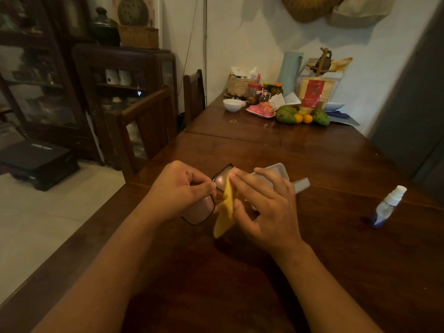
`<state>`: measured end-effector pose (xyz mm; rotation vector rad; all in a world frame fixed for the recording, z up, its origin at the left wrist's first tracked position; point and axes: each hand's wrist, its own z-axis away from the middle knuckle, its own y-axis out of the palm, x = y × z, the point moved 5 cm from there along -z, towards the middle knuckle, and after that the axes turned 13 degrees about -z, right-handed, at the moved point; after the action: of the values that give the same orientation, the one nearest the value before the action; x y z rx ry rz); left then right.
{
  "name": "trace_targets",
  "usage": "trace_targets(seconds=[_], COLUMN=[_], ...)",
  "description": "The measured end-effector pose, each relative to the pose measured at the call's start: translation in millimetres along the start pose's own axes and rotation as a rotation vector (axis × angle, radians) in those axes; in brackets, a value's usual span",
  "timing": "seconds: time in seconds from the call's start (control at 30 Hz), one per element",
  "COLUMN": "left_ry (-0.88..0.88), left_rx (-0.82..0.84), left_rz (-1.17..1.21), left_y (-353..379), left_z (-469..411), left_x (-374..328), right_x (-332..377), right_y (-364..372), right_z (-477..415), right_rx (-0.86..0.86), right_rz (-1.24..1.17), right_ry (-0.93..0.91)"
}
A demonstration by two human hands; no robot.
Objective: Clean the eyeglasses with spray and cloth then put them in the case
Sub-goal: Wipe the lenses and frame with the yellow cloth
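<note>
Both forearms reach over the dark wooden table, and the hands meet just above it. The left hand pinches the dark-rimmed eyeglasses at the middle of the frame between thumb and fingertips, holding them off the tabletop. The right hand pinches a yellow cloth around the farther lens, fingers on top and thumb beneath, and the rest of the cloth hangs down between the hands. Just behind the right hand a clear plastic case lies open on the table, partly hidden by the fingers. Well to the right stands a small spray bottle with a white nozzle, apart from both hands. Farther along the table lie a rubber band, a white bowl, green fruit and oranges, jars and a woven basket against the wall. Wooden chairs stand at the left edge.
</note>
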<state>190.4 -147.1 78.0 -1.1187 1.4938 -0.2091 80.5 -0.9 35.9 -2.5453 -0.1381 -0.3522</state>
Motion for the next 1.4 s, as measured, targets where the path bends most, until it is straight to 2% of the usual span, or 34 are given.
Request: trace_targets(seconds=[0.1, 0.17, 0.27, 0.37, 0.47, 0.6, 0.7, 0.77, 0.93, 1.1, 1.2, 1.4], left_ry=[0.001, -0.005, -0.005, 0.014, 0.028, 0.011, 0.018, 0.022, 0.039, 0.024, 0.045, 0.051], left_rx=[-0.01, -0.021, -0.014, -0.002, -0.017, -0.006, 0.006, 0.01, -0.001, -0.005, 0.007, -0.026], left_rz=[-0.002, -0.009, -0.013, 0.0, 0.013, 0.017, 0.034, 0.038, 0.047, 0.0, 0.009, 0.032], left_y=[-1.7, -2.1, 0.0, 0.5, -2.4, -2.2, -0.9, -0.6, -1.7, 0.9, 2.2, -0.4], left_z=[-0.1, 0.4, 0.2, -0.1, 0.2, -0.5, -1.3, -1.4, -0.3, -1.6, -1.7, -1.4], left_x=[2.2, 3.6, 2.5, 1.1, 2.4, 5.1, 4.1, 3.6, 2.9, 3.0, 1.2, 1.3], right_x=[11.6, 8.9, -1.4, 0.9, 9.6, 2.7, -7.0, -5.2, 9.0, -5.6, -3.8, 2.7], right_y=[6.7, 2.5, -6.3, 1.2, 13.6, 3.5, -3.9, 0.6, 9.2, -6.7, -0.9, 3.1], right_z=[1.6, 1.5, 0.0, -0.4, 1.4, 1.7, 0.7, 0.5, 2.0, 1.0, 1.4, 1.9], right_rx=[0.044, 0.031, -0.032, 0.013, 0.103, 0.043, -0.016, 0.006, 0.095, -0.043, -0.032, -0.027], right_rz=[-0.052, -0.04, 0.023, 0.047, 0.001, 0.029, 0.049, 0.049, -0.022, 0.0, -0.018, -0.012], right_ry=[-0.113, -0.122, -0.024, 0.033, -0.054, -0.143, -0.067, -0.021, -0.123, -0.014, 0.043, -0.106])
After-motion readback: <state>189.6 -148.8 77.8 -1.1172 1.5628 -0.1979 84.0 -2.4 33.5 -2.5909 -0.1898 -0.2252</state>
